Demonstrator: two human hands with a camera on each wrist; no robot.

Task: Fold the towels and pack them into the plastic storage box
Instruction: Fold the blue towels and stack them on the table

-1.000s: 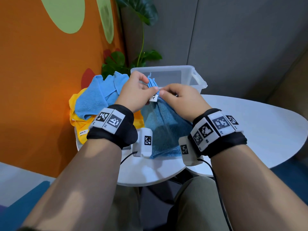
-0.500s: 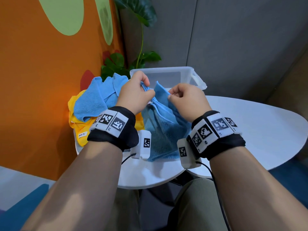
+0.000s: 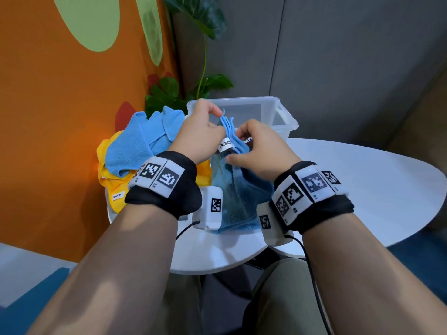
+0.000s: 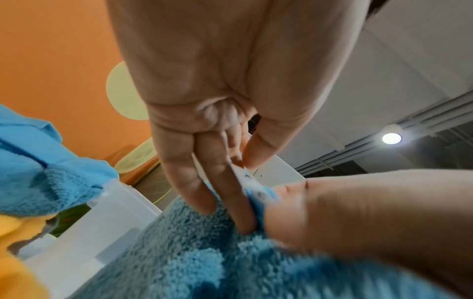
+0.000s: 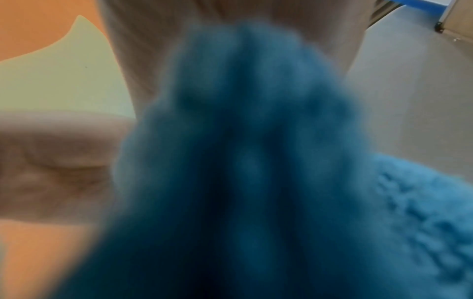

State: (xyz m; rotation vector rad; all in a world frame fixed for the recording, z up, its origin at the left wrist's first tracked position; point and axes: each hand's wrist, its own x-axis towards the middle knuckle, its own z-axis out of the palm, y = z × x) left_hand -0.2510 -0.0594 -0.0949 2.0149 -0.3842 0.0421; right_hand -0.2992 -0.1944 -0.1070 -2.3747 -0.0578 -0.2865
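A teal-blue towel (image 3: 238, 189) hangs from both hands above the white table (image 3: 362, 180), its gathered top corners bunched together with a white label (image 3: 225, 147) showing. My left hand (image 3: 200, 134) pinches those corners from the left; the left wrist view shows thumb and fingers (image 4: 238, 182) closed on the label edge. My right hand (image 3: 256, 146) grips the same bunch from the right, and the towel (image 5: 243, 161) fills the right wrist view as a blur. The clear plastic storage box (image 3: 283, 117) stands just behind the hands.
A heap of light blue towel (image 3: 140, 143) and yellow towel (image 3: 113, 189) lies at the table's left, against the orange wall (image 3: 60, 117). A green plant (image 3: 169, 93) stands behind the heap. The table's right half (image 3: 375, 189) is bare white.
The hands parted briefly, spreading the towel's top edge, then came back together. The corners are now bunched between both hands and held slightly higher, in front of the box.
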